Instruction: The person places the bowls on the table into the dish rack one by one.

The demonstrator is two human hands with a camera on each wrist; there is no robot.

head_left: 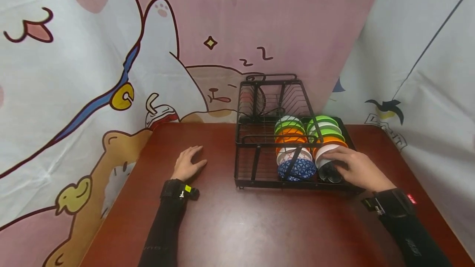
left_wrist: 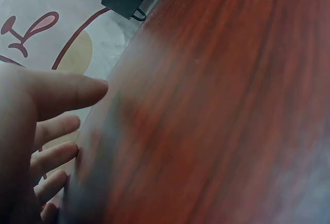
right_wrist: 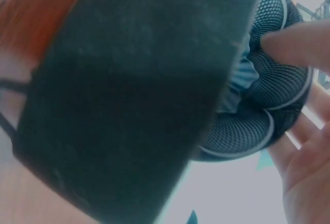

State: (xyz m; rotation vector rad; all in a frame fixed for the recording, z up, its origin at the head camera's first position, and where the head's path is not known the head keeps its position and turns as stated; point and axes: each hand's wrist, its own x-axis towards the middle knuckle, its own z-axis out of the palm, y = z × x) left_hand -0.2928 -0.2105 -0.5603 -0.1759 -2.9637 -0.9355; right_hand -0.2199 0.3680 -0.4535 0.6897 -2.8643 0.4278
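Observation:
A black dish rack [head_left: 256, 164] stands on the table, with a side tray along its right. In the side tray's row, the frontmost piece is a dark bowl [head_left: 329, 172] with a scalloped, flower-like rim and a fine mesh pattern. My right hand [head_left: 358, 170] pinches this bowl [right_wrist: 286, 87], thumb over the inner side and fingers behind its outer wall. A white bowl [head_left: 330, 149] stands right behind it. Left of the rack, my left hand [head_left: 186, 165] rests near the table, its fingers loose and holding nothing.
Inside the rack a row of bowls ends in a blue patterned bowl [head_left: 297, 169]; behind come white, orange and green ones. Thin bars of the rack's upper tier [head_left: 272, 78] rise over them. A dark panel [right_wrist: 129, 90] blocks much of the right wrist view. The brown table [head_left: 241, 226] meets a printed cloth wall.

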